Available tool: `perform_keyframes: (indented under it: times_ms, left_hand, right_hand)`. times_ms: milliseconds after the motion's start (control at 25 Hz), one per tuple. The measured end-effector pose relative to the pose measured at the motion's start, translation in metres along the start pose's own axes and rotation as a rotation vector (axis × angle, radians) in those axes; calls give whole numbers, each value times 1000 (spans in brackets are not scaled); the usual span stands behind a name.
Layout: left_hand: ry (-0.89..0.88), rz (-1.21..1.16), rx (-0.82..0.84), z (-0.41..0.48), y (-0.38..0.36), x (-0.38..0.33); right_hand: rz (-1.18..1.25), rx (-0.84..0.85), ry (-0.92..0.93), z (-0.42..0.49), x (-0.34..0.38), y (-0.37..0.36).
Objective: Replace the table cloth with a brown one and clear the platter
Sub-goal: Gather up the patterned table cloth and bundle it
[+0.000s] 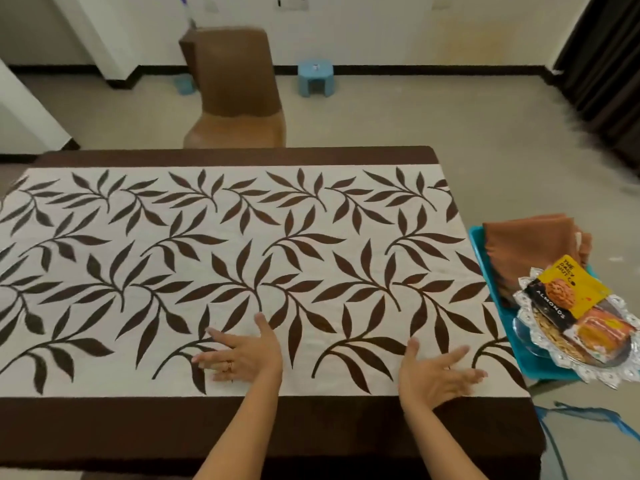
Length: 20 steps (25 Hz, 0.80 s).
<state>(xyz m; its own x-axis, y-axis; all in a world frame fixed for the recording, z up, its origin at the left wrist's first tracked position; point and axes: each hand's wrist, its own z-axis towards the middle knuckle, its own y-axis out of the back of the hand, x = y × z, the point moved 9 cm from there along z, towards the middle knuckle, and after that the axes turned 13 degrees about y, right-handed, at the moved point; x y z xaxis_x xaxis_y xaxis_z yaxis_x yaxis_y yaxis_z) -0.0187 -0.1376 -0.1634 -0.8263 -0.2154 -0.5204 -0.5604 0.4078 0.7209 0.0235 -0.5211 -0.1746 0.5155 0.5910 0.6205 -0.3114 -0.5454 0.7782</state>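
My left hand (242, 351) and right hand (436, 372) are both wide open, palms down, over the near edge of the cream table cloth with dark brown leaf sprays and a dark brown border (263, 244), which covers the whole tabletop. The left fingers spread toward the left and the right fingers toward the right, thumbs pointing away from me; neither hand holds anything (I cannot tell whether the palms press the fabric or only skim it). There is a ring on one left finger.

Just beside the right end of the tabletop sits a turquoise plastic tray (479, 244). In it lies the folded plain brown cloth (530, 244), and at the tray's near end the ornate silver platter with a scalloped rim (585, 370) rests, its far rim overlapping the folded cloth. On the platter are a yellow and black almond packet (568, 289) and an orange packet (602, 329).

Across the tabletop stands a brown upholstered chair (235, 91), with a small light blue plastic stool (315, 77) by the wall behind it.
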Motion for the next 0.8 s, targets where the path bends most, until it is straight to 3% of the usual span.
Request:
perform_keyframes:
  times_ms: [160,400,560,800]
  left_hand:
    - [207,-79,5,31,6,8]
    - [98,-68,21,39,-9,-21]
    - [-80,-2,0,48,-23,-50]
    - [-571,187,109,39,-65,-101]
  right_hand:
    - [9,-75,-113,4,-6,-5]
    - [-54,-32,-37,25,15,-23]
    - [-70,25,136,42,44,-46]
    - [-124,159,548,57,118,-92]
